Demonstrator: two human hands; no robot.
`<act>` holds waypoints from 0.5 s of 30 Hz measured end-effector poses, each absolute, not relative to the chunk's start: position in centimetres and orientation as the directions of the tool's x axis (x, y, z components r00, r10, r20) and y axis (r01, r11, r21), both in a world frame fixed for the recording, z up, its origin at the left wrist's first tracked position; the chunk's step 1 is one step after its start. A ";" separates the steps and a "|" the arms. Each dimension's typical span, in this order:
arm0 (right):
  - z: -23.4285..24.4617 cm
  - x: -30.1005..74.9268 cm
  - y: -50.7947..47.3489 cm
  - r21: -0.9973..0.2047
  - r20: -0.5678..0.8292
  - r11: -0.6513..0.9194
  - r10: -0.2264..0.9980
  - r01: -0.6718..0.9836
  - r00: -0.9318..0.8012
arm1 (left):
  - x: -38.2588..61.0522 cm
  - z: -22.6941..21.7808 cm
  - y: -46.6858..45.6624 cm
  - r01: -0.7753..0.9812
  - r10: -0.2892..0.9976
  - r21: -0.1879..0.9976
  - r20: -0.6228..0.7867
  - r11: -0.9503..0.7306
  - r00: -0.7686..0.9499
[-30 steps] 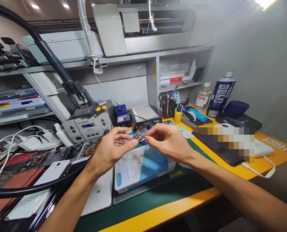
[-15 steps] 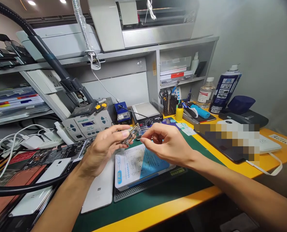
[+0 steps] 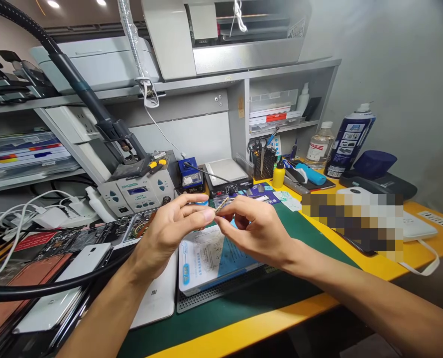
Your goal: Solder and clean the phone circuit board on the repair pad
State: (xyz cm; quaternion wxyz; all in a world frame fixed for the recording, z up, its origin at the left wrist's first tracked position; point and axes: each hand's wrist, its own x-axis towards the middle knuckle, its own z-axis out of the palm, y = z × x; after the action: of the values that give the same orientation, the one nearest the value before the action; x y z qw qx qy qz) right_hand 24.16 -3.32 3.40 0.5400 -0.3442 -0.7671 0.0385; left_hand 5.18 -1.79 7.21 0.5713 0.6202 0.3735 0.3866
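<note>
My left hand [image 3: 171, 231] and my right hand [image 3: 255, 226] meet above the green mat [image 3: 299, 238], both pinching a small circuit board [image 3: 221, 204]. The board is seen nearly edge-on between the fingertips of the two hands. Below the hands lies a white and blue printed sheet [image 3: 214, 258] on a perforated black pad [image 3: 225, 291]. A white phone back cover [image 3: 158, 293] rests under my left wrist.
A soldering station [image 3: 139, 191], a blue tip holder [image 3: 189, 179] and a small hot plate [image 3: 227, 176] stand behind the hands. Opened phones [image 3: 75, 241] and white cables [image 3: 27, 214] crowd the left. A spray can [image 3: 348, 141], bottles and a dark tablet [image 3: 356, 233] sit right.
The circuit board has been turned from face-on to nearly edge-on. Both hands have closed in together on it, and the view shifted slightly.
</note>
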 end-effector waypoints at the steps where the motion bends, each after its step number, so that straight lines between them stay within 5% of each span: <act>1: 3.4 24.2 -3.3 -0.421 0.807 0.763 0.562 0.490 -0.182 | 5.2 7.2 -1.8 0.021 0.903 0.997 0.054 -0.070 0.426; 15: 3.4 24.0 -3.3 -0.393 0.820 0.759 0.545 0.518 -0.176 | 5.1 7.1 -1.8 0.014 0.902 0.997 0.058 -0.071 0.428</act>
State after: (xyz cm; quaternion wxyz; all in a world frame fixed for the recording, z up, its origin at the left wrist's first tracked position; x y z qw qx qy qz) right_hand 24.01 -3.33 3.38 0.5400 -0.3468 -0.7668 0.0124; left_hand 5.08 -1.77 7.06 0.5730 0.6211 0.3687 0.3871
